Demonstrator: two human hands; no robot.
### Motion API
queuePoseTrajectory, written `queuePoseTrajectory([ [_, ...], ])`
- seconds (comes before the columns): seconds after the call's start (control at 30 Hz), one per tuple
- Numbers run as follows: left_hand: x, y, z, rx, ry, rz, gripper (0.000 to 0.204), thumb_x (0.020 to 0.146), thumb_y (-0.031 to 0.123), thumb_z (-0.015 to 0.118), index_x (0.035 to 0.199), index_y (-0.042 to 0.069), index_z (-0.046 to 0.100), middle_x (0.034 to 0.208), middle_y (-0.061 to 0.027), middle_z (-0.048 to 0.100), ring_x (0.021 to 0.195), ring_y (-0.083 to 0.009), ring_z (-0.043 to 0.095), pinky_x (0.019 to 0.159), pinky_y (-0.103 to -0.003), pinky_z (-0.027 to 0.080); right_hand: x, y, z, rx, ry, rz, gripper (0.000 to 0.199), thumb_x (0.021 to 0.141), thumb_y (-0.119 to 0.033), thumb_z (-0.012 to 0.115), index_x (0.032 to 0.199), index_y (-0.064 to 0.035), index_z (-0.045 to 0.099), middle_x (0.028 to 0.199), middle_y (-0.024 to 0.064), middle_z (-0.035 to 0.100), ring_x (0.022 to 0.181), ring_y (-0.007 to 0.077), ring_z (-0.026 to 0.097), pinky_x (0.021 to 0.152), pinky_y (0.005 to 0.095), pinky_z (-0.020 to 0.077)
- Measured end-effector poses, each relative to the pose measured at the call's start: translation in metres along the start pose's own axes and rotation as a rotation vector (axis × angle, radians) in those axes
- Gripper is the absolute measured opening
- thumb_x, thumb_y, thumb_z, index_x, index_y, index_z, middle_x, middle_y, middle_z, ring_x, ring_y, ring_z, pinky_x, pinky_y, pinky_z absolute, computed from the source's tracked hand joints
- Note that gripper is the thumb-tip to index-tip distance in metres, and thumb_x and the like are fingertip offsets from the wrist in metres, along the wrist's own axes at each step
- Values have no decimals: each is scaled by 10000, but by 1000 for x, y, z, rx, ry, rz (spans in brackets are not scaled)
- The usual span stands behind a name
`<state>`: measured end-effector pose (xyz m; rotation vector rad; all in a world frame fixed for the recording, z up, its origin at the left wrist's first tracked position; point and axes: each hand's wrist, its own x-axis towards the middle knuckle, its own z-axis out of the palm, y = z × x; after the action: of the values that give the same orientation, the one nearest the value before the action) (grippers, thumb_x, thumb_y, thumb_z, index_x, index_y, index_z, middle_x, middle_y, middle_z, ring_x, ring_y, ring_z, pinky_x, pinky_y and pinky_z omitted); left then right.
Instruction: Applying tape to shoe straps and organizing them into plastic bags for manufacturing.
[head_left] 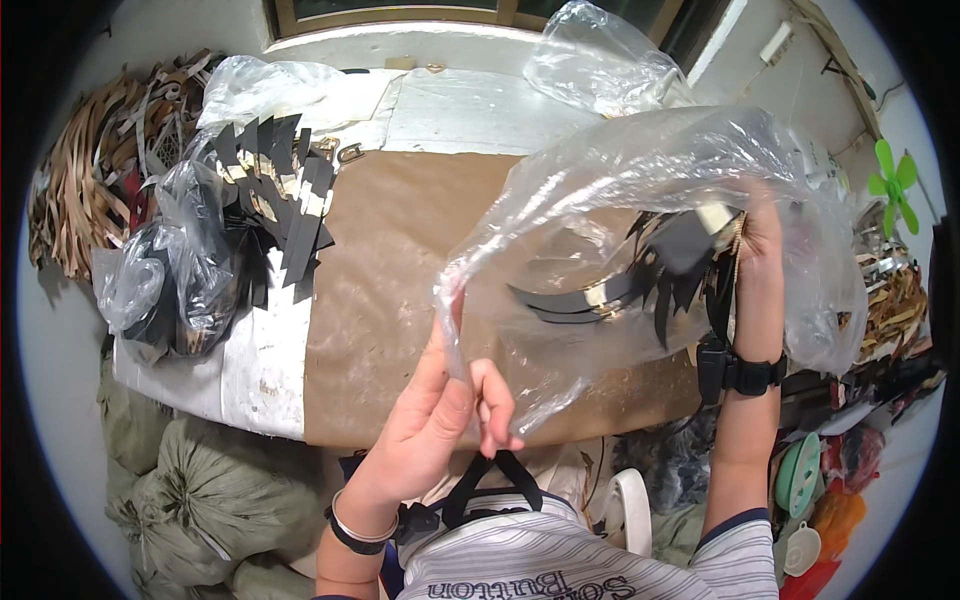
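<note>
My left hand (440,410) pinches the rim of a large clear plastic bag (560,180) and holds its mouth wide. My right hand (762,225) reaches into the bag, closed round a bundle of black straps (680,250) with pale bands and gold-coloured metal pieces. The straps' free ends fan out toward the left inside the bag. Part of my right hand is blurred behind the film. Under the bag lies a brown sheet (390,300) on the white table (262,375).
More black straps (275,190) lie at the table's left, beside filled clear bags (185,250). Brown strips (95,180) hang at the far left. Another clear bag (600,60) rests by the window. Green sacks (215,490) stand below left; a green fan (893,187) is at right.
</note>
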<state>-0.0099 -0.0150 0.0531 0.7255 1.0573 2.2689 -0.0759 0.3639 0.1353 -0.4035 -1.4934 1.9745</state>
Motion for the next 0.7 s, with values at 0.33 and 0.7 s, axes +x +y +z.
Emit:
queuePoseTrajectory([
  [0.33,3,2,14,101,29,-83,699,1079,206,343,1554,194,-170,910,-66,547,706,-104,528,744,-281,542,-50,29,36,-445,-22,-150,405,757,-113,734,1106,56,621,954,77,660,808,170,636,726,293,508],
  [0.7,-19,-15,-5,475,226,-309,673,1079,197,315,1552,273,-157,965,-108,575,620,-106,559,662,-309,588,-130,59,-43,-207,-109,-133,416,841,-156,694,1205,18,589,1031,59,652,860,140,626,744,267,506],
])
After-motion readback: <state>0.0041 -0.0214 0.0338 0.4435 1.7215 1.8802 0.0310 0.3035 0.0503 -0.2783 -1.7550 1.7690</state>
